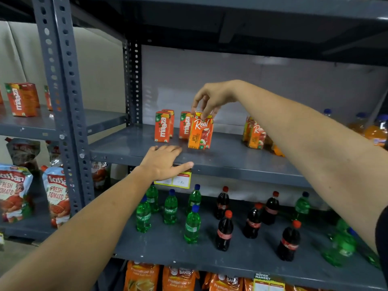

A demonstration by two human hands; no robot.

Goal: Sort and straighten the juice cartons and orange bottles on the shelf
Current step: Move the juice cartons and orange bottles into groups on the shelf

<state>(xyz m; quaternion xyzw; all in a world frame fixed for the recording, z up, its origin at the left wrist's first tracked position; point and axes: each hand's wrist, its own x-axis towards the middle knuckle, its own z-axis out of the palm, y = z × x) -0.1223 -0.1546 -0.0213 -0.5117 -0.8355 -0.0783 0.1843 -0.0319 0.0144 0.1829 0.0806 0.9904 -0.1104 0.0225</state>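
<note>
Orange and upright, the Real apple carton stands on the grey shelf, and we pinch its top with our right hand. Our left hand lies flat and spread on the shelf edge, just below and left of it, holding nothing. Maaza cartons stand just behind; orange bottles sit far right.

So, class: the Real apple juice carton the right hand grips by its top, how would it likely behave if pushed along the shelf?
The Real apple carton looks tall and narrow-based, so it probably tips. Its flat bottom on the smooth metal shelf should slide, not roll. Its straight walls suggest stiffness.
</note>
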